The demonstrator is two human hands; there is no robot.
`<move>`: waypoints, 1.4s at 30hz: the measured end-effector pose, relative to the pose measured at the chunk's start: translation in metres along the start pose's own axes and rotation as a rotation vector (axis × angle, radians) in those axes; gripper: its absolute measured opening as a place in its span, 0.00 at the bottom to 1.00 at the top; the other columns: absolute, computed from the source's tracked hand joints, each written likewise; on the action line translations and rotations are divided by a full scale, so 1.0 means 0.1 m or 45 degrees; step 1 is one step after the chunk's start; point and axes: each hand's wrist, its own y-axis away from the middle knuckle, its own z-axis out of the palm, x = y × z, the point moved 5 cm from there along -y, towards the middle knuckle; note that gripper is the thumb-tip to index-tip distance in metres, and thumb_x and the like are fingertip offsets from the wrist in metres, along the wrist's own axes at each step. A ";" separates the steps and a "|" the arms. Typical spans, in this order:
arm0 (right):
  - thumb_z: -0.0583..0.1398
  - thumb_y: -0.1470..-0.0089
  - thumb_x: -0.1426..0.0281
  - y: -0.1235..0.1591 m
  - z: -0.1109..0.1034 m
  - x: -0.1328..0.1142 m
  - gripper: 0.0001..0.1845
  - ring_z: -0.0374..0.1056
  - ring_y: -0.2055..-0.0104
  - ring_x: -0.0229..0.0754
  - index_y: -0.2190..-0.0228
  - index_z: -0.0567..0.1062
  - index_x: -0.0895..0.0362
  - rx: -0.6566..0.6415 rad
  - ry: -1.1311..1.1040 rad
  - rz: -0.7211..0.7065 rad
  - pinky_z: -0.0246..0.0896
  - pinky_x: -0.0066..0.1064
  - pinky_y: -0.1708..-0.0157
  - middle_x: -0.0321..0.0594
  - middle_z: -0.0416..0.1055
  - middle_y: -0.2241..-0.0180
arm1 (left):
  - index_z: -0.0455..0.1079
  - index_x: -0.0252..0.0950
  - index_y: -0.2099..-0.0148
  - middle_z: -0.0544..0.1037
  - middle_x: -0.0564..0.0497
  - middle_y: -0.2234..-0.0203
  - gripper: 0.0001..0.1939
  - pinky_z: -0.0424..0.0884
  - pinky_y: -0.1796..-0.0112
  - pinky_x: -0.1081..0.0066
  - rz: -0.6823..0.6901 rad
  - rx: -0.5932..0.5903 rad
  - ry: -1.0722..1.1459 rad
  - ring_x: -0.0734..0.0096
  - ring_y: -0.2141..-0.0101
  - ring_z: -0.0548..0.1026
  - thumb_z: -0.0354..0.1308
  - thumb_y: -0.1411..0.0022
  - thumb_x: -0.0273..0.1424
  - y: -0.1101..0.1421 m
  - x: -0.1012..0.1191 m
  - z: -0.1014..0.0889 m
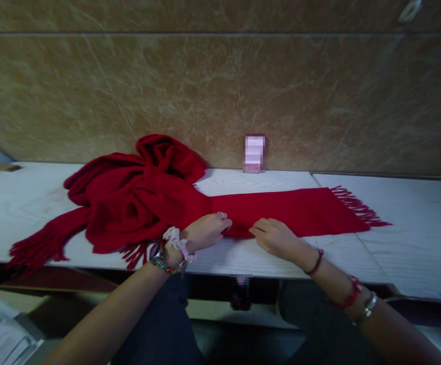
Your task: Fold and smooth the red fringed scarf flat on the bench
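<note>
A red scarf [281,210] lies across the white table. Its right part is laid out in a flat, narrow strip ending in a fringe, while the left part is heaped in loose folds with fringed ends hanging toward the near edge. My left hand [207,231], wearing a ring, is closed on the strip's near edge beside the heap. A little to the right, my right hand [275,238] pinches the same edge between thumb and fingers. The fingertips of both hands are partly hidden. A scrunchie and bracelets circle my left wrist; bracelets are on my right forearm.
Behind the white table [414,243] rises a brown marbled wall [205,91]. A blurred-out phone-like object [254,153] leans against it. White table surface extends to the right of the fringe. My legs are below the near edge, with a pale object [3,339] at lower left.
</note>
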 end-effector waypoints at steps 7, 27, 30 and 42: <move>0.53 0.45 0.78 0.01 0.05 -0.04 0.10 0.62 0.69 0.40 0.72 0.73 0.59 0.083 0.149 0.013 0.54 0.31 0.69 0.41 0.68 0.72 | 0.66 0.36 0.59 0.70 0.47 0.63 0.09 0.67 0.65 0.68 0.116 0.083 -0.107 0.65 0.64 0.71 0.50 0.42 0.26 -0.03 0.09 0.05; 0.51 0.42 0.74 0.07 -0.01 -0.06 0.11 0.62 0.67 0.40 0.66 0.74 0.58 0.117 0.070 -0.215 0.56 0.31 0.68 0.42 0.69 0.70 | 0.63 0.41 0.49 0.69 0.47 0.60 0.23 0.66 0.61 0.70 0.274 -0.002 -0.058 0.66 0.60 0.69 0.45 0.45 0.17 -0.01 0.16 0.14; 0.51 0.42 0.73 0.10 -0.01 -0.02 0.12 0.63 0.65 0.40 0.62 0.74 0.57 0.079 -0.004 -0.217 0.58 0.32 0.65 0.43 0.70 0.67 | 0.61 0.44 0.46 0.68 0.48 0.59 0.27 0.67 0.62 0.71 0.258 -0.041 0.000 0.67 0.60 0.69 0.47 0.47 0.17 0.02 0.14 0.12; 0.53 0.44 0.72 0.10 -0.08 0.06 0.13 0.63 0.59 0.39 0.60 0.75 0.55 -0.014 -0.384 -0.156 0.59 0.33 0.57 0.42 0.70 0.62 | 0.68 0.33 0.56 0.69 0.45 0.58 0.14 0.67 0.58 0.69 0.050 0.013 0.113 0.67 0.59 0.70 0.42 0.37 0.27 -0.04 0.19 0.09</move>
